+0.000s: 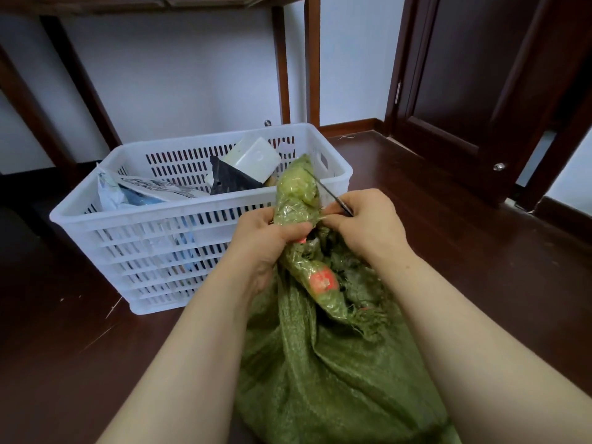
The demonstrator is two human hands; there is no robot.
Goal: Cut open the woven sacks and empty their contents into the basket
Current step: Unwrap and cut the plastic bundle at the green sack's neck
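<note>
Squeezing the bunched neck of the green woven sack (320,363) tight in the left hand (266,238), curled right round it. Pinching a thin dark blade (330,194) in the right hand (368,219), just right of that grip, tip angled up and away across the twisted top of the sack. Can't tell if it's a knife or one arm of scissors, too blurry for that. Seems to lie against the weave just above the left fist, though hard to be sure.

Below the grip: a torn, frayed opening in the sack with orange-red patches (323,281) on the fabric, then the rest of it slumping down between both forearms onto the dark wooden floor (448,235).

Beyond the grip, right behind the raised sack top: white slotted plastic basket (144,216), already holding a white box (253,158), a black pouch (230,181) and, further left, a printed white bag (153,187).

Well off to the right of the hands: dark wooden door (480,75). Past the basket: wooden table legs (282,65) against a pale wall.
</note>
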